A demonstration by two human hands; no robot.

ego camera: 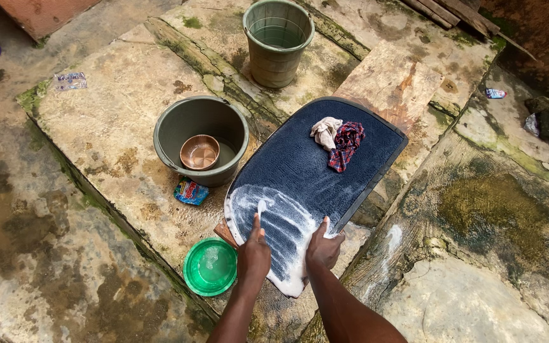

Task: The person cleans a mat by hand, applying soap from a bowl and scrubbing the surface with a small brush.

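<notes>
two bare forearms rise from the bottom edge of the view toward the dark blue mat [316, 168]. no sleeves, watch, bracelet or ring show on either. the left hand [253, 254] and right hand [323, 249], both at the mat's near soapy end, are ungloved, their fingers wet with white suds. nothing else of the person's body or clothing is in view.

Before me, the mossy concrete floor [115, 121] carries a soapy dark mat [306, 171], two buckets [201, 136], a green lid [210, 267] and a sachet [190, 191].
</notes>
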